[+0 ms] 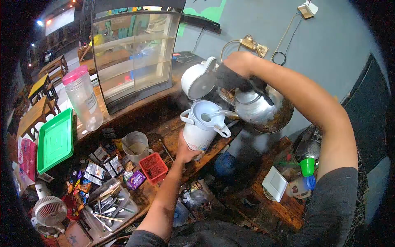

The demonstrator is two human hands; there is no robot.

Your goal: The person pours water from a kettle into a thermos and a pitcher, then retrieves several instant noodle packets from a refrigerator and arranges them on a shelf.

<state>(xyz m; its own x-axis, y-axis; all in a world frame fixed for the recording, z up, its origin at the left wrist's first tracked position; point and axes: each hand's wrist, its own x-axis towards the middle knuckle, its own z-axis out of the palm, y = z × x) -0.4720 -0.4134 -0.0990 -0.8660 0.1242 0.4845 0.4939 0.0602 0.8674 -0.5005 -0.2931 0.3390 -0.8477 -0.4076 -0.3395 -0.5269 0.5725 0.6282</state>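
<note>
A white thermos jug (pixel 197 133) stands tilted at the middle, its lid (pixel 199 79) swung up and back. My left hand (pixel 187 150) is closed round its lower side. Above and to the right, my right hand (pixel 240 66) grips a dark cloth (pixel 231 79) at the handle of a silver kettle (pixel 257 108). The kettle is tipped left, its spout over the jug's open mouth, where a pale funnel-like piece (pixel 205 112) sits. Faint steam shows near the jug. The fingers of my right hand are partly hidden by the cloth.
A glass display case (pixel 133 61) and a pink-lidded jar (pixel 84 101) stand behind, left. Green trays (pixel 55 140), a red basket (pixel 154 168), a clear mug (pixel 135 146), a cutlery tub (pixel 109 208), sachets and a fan (pixel 50 210) crowd the left. A person in yellow (pixel 98 40) is far back.
</note>
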